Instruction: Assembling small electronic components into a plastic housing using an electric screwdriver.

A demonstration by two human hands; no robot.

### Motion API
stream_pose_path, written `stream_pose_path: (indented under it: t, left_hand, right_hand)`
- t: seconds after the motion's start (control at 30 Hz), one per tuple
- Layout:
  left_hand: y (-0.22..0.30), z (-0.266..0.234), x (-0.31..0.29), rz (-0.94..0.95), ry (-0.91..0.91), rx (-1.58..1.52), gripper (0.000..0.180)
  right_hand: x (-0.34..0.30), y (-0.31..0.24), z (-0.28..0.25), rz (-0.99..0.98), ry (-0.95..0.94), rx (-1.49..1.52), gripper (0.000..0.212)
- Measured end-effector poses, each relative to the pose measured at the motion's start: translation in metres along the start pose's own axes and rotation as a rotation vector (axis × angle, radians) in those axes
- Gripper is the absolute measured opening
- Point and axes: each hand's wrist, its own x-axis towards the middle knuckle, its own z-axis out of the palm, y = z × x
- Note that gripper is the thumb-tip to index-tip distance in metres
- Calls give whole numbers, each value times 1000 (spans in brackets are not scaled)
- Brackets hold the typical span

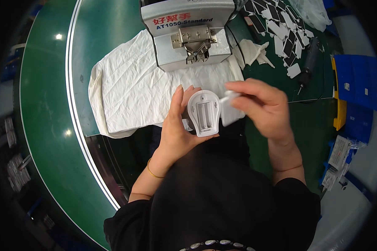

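My left hand [176, 129] grips a white plastic housing [215, 118] with a rounded top and narrower base. Its open back faces up and shows a battery compartment [205, 115] with metal contacts at the lower end; no batteries are in it. Just to the right, my right hand [267, 106] pinches a white plastic piece [228, 112] between thumb and fingers. That piece is close beside the housing's right edge and blurred; whether they touch I cannot tell.
A grey bench machine [192, 42] with a metal mechanism stands ahead on a white cloth [130, 88]. At the far right lie an electric screwdriver [309, 62], a pile of flat black and white parts [287, 42] and a clear plastic bag [312, 12]. Blue bins [356, 79] stand beyond.
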Motion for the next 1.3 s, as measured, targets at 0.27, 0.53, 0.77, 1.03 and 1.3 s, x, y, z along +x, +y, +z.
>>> stream_pose_path:
  t: [0.27, 0.53, 0.77, 1.03, 1.3]
  left_hand:
    - [-2, 1, -1, -27, 21, -6, 129]
    - [-3, 0, -1, 21, 34, 12, 129]
    - [-2, -4, -8, -35, -22, -190, 125]
    - [40, -21, 5, -506, -64, -870, 94]
    - [36, -19, 6, -453, -123, -616, 83]
  right_hand:
    - [-4, 20, 38, -173, -51, -218, 25]
    - [-2, 21, 36, -322, 17, -693, 28]
    - [-20, 43, 50, 87, 56, 64, 61]
    - [-28, 26, 50, 297, -31, 510, 68]
    - [-33, 34, 56, 288, -1, 471, 65]
